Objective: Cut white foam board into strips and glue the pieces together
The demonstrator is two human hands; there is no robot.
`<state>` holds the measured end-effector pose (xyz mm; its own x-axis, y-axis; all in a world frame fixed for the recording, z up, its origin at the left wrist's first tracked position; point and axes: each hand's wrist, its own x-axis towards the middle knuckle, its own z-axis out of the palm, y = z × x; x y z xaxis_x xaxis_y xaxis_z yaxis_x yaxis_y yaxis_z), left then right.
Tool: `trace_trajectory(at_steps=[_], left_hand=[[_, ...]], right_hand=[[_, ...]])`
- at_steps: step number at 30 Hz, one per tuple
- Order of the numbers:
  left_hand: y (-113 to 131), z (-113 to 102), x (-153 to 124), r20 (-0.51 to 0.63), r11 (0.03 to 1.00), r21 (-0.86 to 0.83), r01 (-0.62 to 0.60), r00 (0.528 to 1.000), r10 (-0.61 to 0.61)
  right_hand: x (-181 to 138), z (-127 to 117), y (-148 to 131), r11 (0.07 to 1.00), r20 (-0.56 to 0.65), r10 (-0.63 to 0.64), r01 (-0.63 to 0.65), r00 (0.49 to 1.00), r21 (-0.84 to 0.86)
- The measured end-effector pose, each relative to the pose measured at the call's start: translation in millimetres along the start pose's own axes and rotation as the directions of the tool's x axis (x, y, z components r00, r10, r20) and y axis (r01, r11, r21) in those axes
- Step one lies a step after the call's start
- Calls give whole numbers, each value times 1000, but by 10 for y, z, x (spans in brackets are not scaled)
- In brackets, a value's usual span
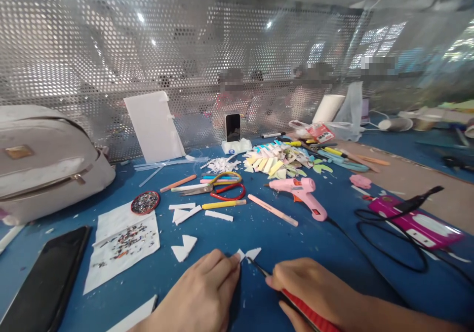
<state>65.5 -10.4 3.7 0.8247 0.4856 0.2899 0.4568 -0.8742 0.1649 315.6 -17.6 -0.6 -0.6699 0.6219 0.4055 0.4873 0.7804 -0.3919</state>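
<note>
My left hand (202, 292) lies low in the view with its fingers together, pressing a small white foam piece (249, 254) onto the blue table (281, 238). My right hand (314, 292) is closed round a red-handled craft knife (296, 302); its thin blade tip rests at the edge of that white piece. Two more white triangular offcuts (184, 247) lie just left of my left hand.
A pink glue gun (299, 194) with a black cord, scissors (218, 188), pencils and white strips lie mid-table. A black phone (48, 282) and paper with glitter (122, 243) sit left, beside a grey bag (44, 159). A magenta box (418, 223) lies right.
</note>
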Motion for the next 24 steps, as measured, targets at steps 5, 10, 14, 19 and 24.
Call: trace_trajectory(at_steps=[5,10,14,19,24], left_hand=[[-18,-84,-4,35,971,-193,143,990,-139],[-58,-173,-27,65,870,-404,283,957,-281],[-98,-189,-63,30,805,-519,289,947,-321],[-143,-160,-157,58,839,-334,429,898,-436],[-100,-109,-203,-45,922,-254,294,948,-314]], right_hand=[[115,-180,23,999,61,-36,35,998,18],[300,-304,131,988,45,-3,-4,999,154],[461,-240,186,975,-4,100,-97,995,199],[673,-36,237,986,-29,79,-74,996,150],[763,108,318,972,-178,-155,182,972,149]])
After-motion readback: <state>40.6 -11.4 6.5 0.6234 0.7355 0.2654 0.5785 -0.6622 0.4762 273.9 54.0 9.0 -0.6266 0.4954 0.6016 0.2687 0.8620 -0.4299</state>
